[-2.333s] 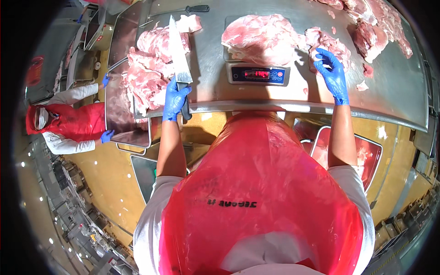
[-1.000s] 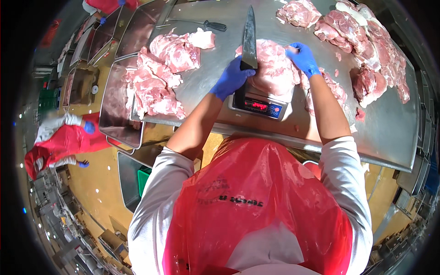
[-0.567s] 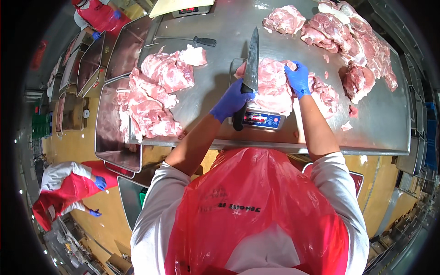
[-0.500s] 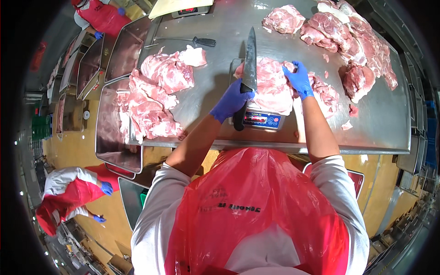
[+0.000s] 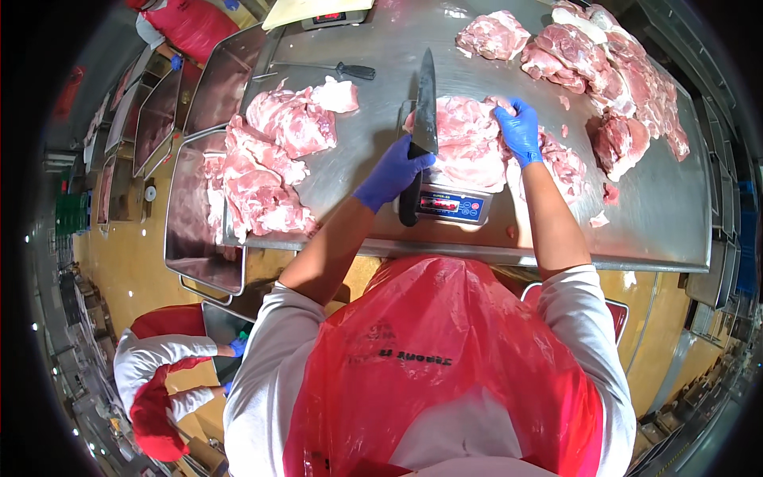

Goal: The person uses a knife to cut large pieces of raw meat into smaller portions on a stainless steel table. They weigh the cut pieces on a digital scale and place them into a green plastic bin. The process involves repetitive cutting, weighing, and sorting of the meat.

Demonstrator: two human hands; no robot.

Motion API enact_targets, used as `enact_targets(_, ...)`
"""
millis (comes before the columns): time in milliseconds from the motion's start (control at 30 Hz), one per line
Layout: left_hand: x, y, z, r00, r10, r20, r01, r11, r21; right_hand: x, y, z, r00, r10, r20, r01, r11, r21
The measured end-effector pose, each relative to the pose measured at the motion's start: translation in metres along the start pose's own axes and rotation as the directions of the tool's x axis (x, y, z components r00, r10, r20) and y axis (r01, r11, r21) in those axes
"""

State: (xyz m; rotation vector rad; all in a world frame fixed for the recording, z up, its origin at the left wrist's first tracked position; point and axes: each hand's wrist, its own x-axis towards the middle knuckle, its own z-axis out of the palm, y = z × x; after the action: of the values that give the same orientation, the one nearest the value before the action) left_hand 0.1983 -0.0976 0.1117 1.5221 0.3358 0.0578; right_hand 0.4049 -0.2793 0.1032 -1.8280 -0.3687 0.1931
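Observation:
A large knife (image 5: 426, 103) with a dark handle is gripped in my gloved left hand (image 5: 395, 171), its blade pointing away from me. Beside the blade, a slab of raw meat (image 5: 469, 147) lies on a digital scale (image 5: 451, 207) with a lit red display. My gloved right hand (image 5: 520, 131) pinches the far right edge of that meat, fingers closed on it. More cut meat (image 5: 562, 168) rests on the table just right of the scale, partly behind my right forearm.
The steel table (image 5: 362, 159) carries a meat pile (image 5: 624, 71) at far right and cut pieces (image 5: 266, 179) at left. A sharpening steel (image 5: 354, 71) lies behind those. Metal tubs (image 5: 176, 211) line the left edge. One co-worker (image 5: 163, 374) bends at lower left; another (image 5: 191, 28) stands at far left.
The knife and my left hand have shifted slightly left. My right hand stays at the meat's edge, moved a little. The lower-left co-worker has come closer, bending with hands near a tub.

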Motion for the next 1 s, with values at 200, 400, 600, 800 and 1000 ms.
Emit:
enact_targets(200,0.008,0.063,-0.008,0.978,-0.185,0.1,0.183,0.983,0.022,0.0,-0.006,0.003,0.972,-0.234,-0.017,0.235,0.97,0.064)
enact_targets(400,0.061,0.086,0.015,0.974,-0.116,0.196,0.13,0.99,-0.061,0.003,-0.022,0.014,0.932,-0.361,0.018,0.361,0.933,0.017)
enact_targets(600,0.013,0.075,0.026,0.974,-0.084,0.209,0.001,0.929,0.371,-0.001,-0.031,0.011,0.955,-0.297,0.024,0.297,0.955,0.023)
enact_targets(800,-0.04,0.082,0.038,0.94,-0.265,0.216,0.26,0.964,0.051,-0.004,-0.039,0.019,0.935,-0.349,0.062,0.349,0.937,0.007)
enact_targets(1000,0.036,0.04,0.051,0.972,0.007,0.234,0.011,0.997,-0.077,0.003,-0.044,0.019,0.887,-0.418,0.196,0.443,0.891,-0.105)
